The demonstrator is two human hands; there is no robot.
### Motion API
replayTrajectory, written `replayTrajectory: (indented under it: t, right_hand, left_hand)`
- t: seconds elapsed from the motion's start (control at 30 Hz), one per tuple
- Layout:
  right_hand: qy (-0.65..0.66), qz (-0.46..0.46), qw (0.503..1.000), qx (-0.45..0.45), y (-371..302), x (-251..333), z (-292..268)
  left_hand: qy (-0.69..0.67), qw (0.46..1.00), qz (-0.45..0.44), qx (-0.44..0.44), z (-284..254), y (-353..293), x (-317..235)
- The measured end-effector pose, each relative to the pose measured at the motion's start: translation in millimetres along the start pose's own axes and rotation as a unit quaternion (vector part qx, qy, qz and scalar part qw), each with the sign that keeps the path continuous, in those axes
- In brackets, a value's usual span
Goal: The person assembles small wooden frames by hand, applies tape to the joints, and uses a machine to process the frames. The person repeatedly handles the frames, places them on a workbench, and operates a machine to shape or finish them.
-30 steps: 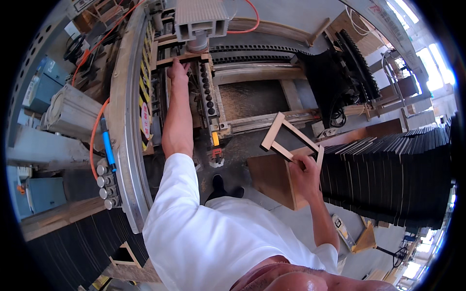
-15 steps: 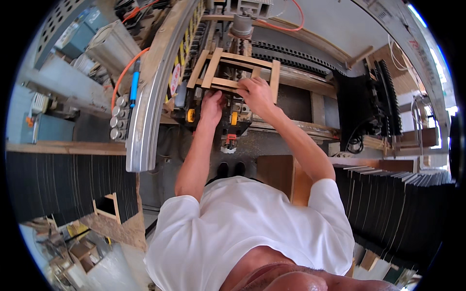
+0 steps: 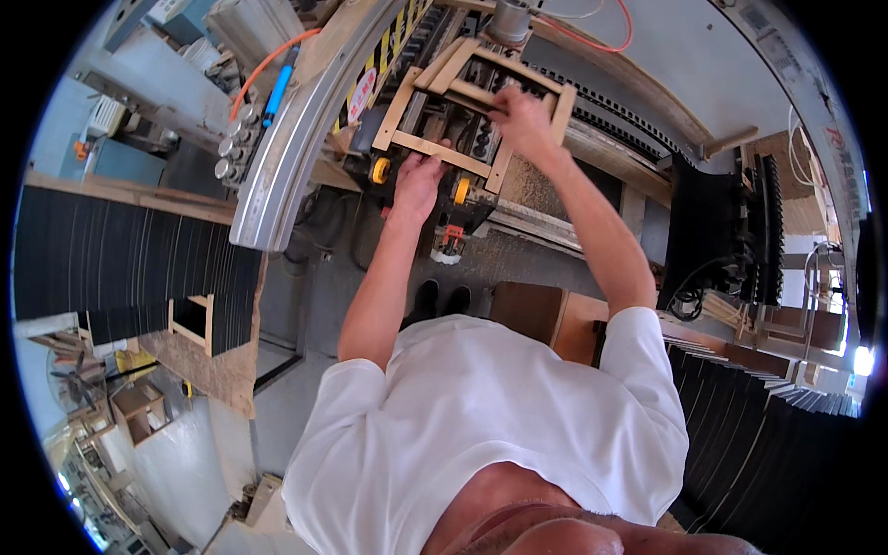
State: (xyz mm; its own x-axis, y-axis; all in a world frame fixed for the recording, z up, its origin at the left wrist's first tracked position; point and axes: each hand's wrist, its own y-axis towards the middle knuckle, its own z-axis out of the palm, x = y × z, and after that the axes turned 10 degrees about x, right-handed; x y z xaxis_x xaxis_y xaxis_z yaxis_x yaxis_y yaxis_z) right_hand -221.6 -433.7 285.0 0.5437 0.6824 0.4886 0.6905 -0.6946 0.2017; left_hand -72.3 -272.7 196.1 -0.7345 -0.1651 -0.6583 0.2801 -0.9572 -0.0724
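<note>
Two light wooden frames are in front of me over a machine. The nearer wooden frame (image 3: pixel 435 151) lies across the machine's near end. My left hand (image 3: pixel 418 185) is closed at its near bar, the fingertips partly hidden by the wood. Overlapping its far part is a second wooden frame (image 3: pixel 453 67). My right hand (image 3: pixel 524 122) is closed around the near bar of that second frame, its fingers bent over the wood. Two yellow knobs, a yellow left knob (image 3: pixel 380 170) and a yellow right knob (image 3: pixel 462 191), sit just below the nearer frame.
A metal rail (image 3: pixel 296 139) runs along the left, with a blue tube-shaped tool (image 3: pixel 280 91) on it. Stacks of black-faced panels stand at the left (image 3: pixel 120 268) and right (image 3: pixel 740 425). A black cover (image 3: pixel 694 222) hangs at the right. Sawdust lies about the machine.
The second frame has shifted away from me with my right hand, uncovering more of the nearer frame. My left hand stays at the near end. The whole view has turned slightly.
</note>
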Motion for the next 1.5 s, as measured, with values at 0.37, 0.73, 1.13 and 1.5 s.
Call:
replayTrajectory:
  t: [0.37, 0.73, 1.13, 1.5]
  right_hand:
    - [-0.013, -0.027, 0.999, 0.022, 4, -2, 39]
    - [-0.119, -0.01, 0.992, 0.042, 84, 14, 79]
    - [-0.329, -0.021, 0.942, 0.066, 153, 11, 79]
    - [-0.45, -0.003, 0.89, 0.067, 241, -19, 74]
  left_hand:
    - [-0.012, 0.998, 0.0, -0.06, -17, -150, -28]
    - [-0.016, 0.993, -0.01, -0.115, -81, -248, -79]
    - [0.02, 0.982, -0.02, -0.185, -167, -268, -103]
    - [0.032, 0.966, -0.016, -0.257, -178, -268, -61]
